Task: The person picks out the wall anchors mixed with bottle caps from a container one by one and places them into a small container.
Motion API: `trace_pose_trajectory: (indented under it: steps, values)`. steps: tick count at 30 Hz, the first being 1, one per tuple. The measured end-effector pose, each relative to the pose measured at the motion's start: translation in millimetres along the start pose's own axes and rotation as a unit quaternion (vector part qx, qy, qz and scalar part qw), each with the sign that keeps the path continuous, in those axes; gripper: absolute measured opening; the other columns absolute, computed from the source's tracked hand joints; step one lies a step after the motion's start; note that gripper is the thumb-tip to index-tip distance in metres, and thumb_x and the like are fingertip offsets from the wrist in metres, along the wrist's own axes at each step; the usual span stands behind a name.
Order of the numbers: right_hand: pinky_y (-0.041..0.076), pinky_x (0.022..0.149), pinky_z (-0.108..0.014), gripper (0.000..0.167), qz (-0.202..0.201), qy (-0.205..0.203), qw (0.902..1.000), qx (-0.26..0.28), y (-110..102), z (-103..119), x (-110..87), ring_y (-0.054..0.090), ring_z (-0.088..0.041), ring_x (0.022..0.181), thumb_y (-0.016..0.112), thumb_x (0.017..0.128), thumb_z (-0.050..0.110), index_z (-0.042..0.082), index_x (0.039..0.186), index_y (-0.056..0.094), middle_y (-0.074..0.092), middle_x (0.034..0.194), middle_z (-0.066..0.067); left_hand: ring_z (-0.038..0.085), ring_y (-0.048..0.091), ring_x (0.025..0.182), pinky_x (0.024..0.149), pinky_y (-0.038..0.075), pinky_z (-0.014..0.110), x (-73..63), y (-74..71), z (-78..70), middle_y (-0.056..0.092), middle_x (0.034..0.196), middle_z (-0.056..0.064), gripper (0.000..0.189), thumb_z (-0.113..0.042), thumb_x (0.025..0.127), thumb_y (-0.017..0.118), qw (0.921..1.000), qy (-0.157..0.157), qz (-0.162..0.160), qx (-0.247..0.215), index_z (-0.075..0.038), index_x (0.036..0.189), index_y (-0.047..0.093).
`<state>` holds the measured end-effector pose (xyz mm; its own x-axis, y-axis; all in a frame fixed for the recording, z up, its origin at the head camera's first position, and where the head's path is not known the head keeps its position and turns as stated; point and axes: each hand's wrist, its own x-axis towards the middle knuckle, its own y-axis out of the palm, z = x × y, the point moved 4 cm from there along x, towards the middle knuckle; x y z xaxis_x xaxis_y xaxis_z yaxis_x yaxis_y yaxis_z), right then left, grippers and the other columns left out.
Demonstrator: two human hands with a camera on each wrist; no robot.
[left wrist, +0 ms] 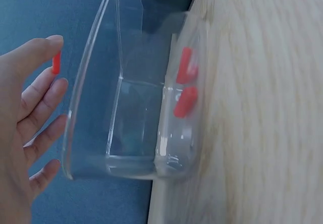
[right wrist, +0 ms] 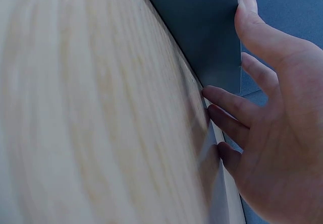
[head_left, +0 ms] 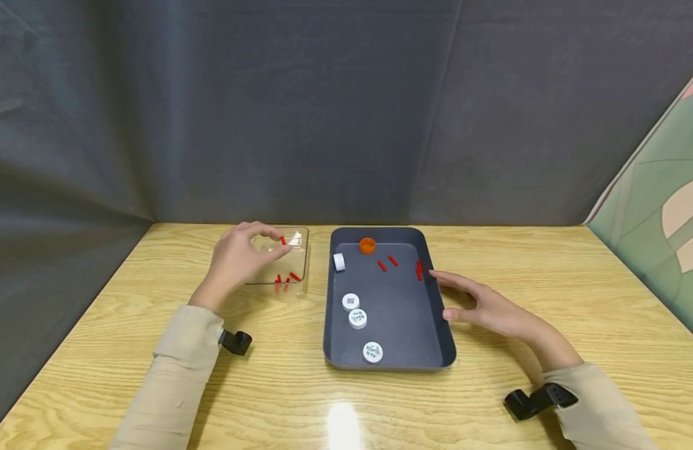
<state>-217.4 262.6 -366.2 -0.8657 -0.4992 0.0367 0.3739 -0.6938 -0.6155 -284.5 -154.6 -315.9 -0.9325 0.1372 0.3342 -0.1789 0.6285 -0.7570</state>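
Between thumb and index finger, my left hand (head_left: pixel 237 255) pinches a small red stick (left wrist: pixel 56 62), held over the clear plastic box (head_left: pixel 305 256). Several more red sticks (head_left: pixel 294 276) lie on the bottom of that box. My right hand (head_left: pixel 487 306) is at the right side of a dark grey tray (head_left: pixel 444 337), thumb and fingertips at its rim, fingers fairly straight. Inside the tray, red pieces (head_left: pixel 382 266) lie loose, some of them by the right wall near my right fingertips.
The tray also holds an orange cap (head_left: pixel 367 245) at the far end, a white cap (head_left: pixel 339 262) on its side and several flat white caps (head_left: pixel 372 352). A grey cloth (head_left: pixel 324 112) hangs behind the wooden table (head_left: pixel 279 400). A patterned panel (head_left: pixel 661 206) stands right.
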Motion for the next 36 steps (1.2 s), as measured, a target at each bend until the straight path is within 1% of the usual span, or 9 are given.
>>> trace_pose_trajectory:
  steps: [3,5,11,18,26,32,36]
  values:
    - [0.03,0.103,-0.012,0.072,0.001,0.0,1.0,0.002,-0.3,-0.4,0.1,0.036,-0.037,0.14,0.073,0.091,0.024,0.014,0.153,0.038,0.039,0.153,-0.016,0.034,0.05,0.126,0.104,0.033,0.054,0.4,0.6,4.2,0.068,0.122,0.001,0.038,-0.057,0.082,0.075,0.9999,-0.012,0.008,0.002,-0.024,0.102,0.074]
    - [0.03,0.103,-0.012,0.072,0.002,0.001,1.0,0.006,0.3,-0.8,0.1,0.036,-0.037,0.14,0.073,0.091,0.024,0.014,0.153,0.037,0.039,0.153,-0.016,0.034,0.05,0.126,0.105,0.031,0.054,0.1,1.4,6.4,0.067,0.124,0.002,0.038,-0.057,0.082,0.074,0.9998,-0.015,0.014,0.001,-0.024,0.102,0.074]
    - [0.03,0.104,-0.013,0.072,0.003,0.0,0.9999,0.013,2.6,-1.5,-1.3,0.035,-0.036,0.14,0.073,0.092,0.024,0.014,0.153,0.037,0.038,0.154,-0.016,0.03,0.053,0.123,0.106,0.032,0.051,-0.4,6.1,12.4,0.069,0.118,0.0,0.035,-0.053,0.083,0.076,0.9998,-0.008,0.02,-0.005,-0.024,0.102,0.075]
    - [0.03,0.104,-0.013,0.072,0.004,0.0,0.9999,0.016,2.6,-1.2,-2.6,0.035,-0.037,0.141,0.072,0.092,0.024,0.014,0.153,0.037,0.037,0.154,-0.015,0.03,0.055,0.121,0.106,0.032,0.052,-0.3,14.0,18.1,0.07,0.112,0.0,0.031,-0.045,0.085,0.077,0.9994,-0.001,0.036,-0.002,-0.021,0.105,0.075]
    - [0.03,0.104,-0.014,0.072,0.004,-0.004,0.9999,0.011,1.8,1.6,-1.8,0.035,-0.037,0.14,0.072,0.092,0.023,0.013,0.153,0.037,0.038,0.154,-0.016,0.028,0.057,0.115,0.102,0.037,0.05,0.5,16.8,20.0,0.071,0.105,-0.004,0.029,-0.042,0.084,0.078,0.9992,0.012,0.034,0.015,-0.021,0.104,0.075]
    - [0.03,0.104,-0.014,0.072,0.004,-0.002,1.0,0.008,1.0,2.4,-1.2,0.035,-0.037,0.14,0.072,0.092,0.024,0.013,0.154,0.037,0.038,0.154,-0.016,0.03,0.052,0.126,0.107,0.032,0.051,0.6,16.8,20.8,0.071,0.106,-0.002,0.034,-0.042,0.085,0.077,0.9992,0.011,0.037,0.011,-0.018,0.109,0.075]
    - [0.03,0.104,-0.014,0.071,0.003,-0.006,0.9999,0.009,0.4,1.4,-0.5,0.035,-0.036,0.14,0.072,0.092,0.023,0.014,0.153,0.037,0.038,0.154,-0.016,0.029,0.053,0.123,0.107,0.032,0.052,-0.1,14.9,20.3,0.071,0.107,-0.002,0.039,-0.044,0.085,0.077,0.9992,0.013,0.037,0.007,-0.017,0.113,0.074]
